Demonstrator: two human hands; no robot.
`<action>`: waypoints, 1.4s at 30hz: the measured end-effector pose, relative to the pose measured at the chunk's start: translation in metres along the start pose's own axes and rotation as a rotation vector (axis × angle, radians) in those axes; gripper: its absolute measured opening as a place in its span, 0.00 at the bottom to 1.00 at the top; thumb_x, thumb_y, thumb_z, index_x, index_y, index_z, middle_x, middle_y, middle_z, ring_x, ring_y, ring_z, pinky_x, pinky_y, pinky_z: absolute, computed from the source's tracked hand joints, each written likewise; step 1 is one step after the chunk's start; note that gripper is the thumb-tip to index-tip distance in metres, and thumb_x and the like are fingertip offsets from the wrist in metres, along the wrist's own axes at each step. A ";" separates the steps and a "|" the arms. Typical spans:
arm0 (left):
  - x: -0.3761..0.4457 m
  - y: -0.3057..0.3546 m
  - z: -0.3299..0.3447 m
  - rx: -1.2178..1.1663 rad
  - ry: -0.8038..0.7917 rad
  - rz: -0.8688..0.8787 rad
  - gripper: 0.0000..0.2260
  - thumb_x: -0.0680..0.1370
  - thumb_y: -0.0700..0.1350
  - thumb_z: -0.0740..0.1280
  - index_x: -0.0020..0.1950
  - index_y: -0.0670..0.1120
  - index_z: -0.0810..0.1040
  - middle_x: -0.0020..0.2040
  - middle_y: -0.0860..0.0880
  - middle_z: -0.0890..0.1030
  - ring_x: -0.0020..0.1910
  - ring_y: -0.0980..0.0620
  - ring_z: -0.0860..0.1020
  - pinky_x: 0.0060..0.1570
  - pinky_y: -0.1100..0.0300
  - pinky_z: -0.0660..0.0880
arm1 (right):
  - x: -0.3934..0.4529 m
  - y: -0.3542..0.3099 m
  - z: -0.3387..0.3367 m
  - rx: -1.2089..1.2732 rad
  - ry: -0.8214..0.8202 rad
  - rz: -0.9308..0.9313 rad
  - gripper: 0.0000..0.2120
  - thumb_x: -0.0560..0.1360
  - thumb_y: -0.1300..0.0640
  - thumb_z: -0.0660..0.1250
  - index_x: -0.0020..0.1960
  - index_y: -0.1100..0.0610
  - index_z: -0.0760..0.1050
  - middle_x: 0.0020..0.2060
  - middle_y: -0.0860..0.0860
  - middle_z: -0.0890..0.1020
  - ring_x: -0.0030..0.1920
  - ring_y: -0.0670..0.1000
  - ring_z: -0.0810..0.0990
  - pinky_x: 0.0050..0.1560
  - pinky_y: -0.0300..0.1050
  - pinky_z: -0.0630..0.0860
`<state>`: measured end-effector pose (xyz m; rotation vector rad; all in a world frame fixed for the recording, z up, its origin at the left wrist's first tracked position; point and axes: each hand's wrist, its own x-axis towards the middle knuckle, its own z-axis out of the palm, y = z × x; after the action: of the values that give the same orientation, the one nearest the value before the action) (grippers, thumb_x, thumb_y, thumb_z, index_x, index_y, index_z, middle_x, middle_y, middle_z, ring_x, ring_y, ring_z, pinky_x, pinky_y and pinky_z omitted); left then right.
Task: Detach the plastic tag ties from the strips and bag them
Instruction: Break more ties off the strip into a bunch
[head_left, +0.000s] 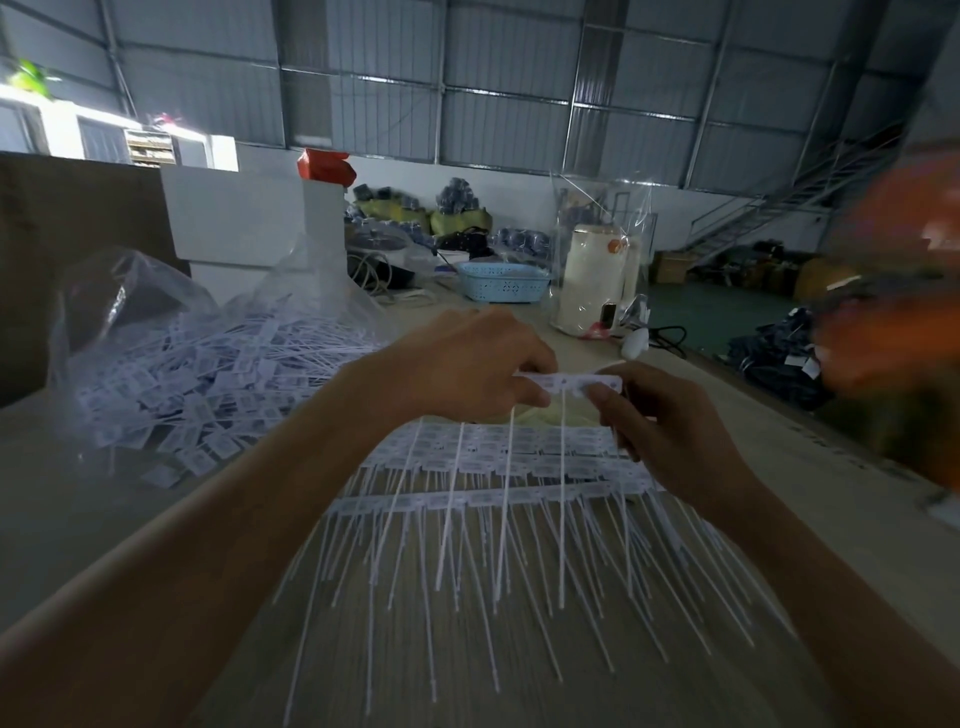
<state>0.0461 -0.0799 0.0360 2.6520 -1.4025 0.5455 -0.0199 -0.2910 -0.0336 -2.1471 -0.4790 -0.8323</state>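
Both hands pinching one strip (571, 383) above the table pile, left hand (467, 369) n right hand (670, 426) close together, imo twist right at the joint, then toss ties into the bag (171, 332) on the left.

Dim, wide-angle warp, blurred right edge

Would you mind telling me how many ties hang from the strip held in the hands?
4 tails hang from the held strip, between the left hand and right hand: near 865,960; 975,960; 1083,960; and one by the right fingers, near 1190,850. Fingers may hide others.
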 end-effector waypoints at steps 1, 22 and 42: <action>0.000 0.001 0.000 0.008 -0.017 -0.003 0.11 0.79 0.58 0.65 0.59 0.58 0.82 0.46 0.60 0.81 0.40 0.59 0.74 0.42 0.57 0.71 | 0.000 -0.001 0.000 -0.001 0.004 -0.006 0.06 0.79 0.51 0.65 0.50 0.49 0.80 0.31 0.46 0.79 0.27 0.45 0.77 0.33 0.32 0.71; -0.002 0.003 0.001 0.045 -0.129 0.016 0.14 0.83 0.50 0.59 0.44 0.50 0.80 0.40 0.53 0.81 0.37 0.54 0.77 0.35 0.58 0.69 | -0.002 -0.007 0.000 -0.066 -0.006 -0.027 0.08 0.80 0.55 0.64 0.53 0.56 0.80 0.35 0.48 0.80 0.33 0.44 0.79 0.34 0.31 0.73; -0.002 0.002 -0.004 -0.135 -0.122 0.002 0.12 0.80 0.56 0.66 0.59 0.53 0.81 0.47 0.57 0.82 0.42 0.60 0.78 0.49 0.50 0.78 | -0.002 -0.004 0.004 0.062 -0.008 -0.001 0.14 0.78 0.49 0.62 0.63 0.51 0.72 0.36 0.49 0.79 0.26 0.49 0.77 0.30 0.42 0.76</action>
<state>0.0422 -0.0782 0.0387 2.6156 -1.4180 0.2815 -0.0219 -0.2855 -0.0344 -2.0944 -0.5037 -0.8005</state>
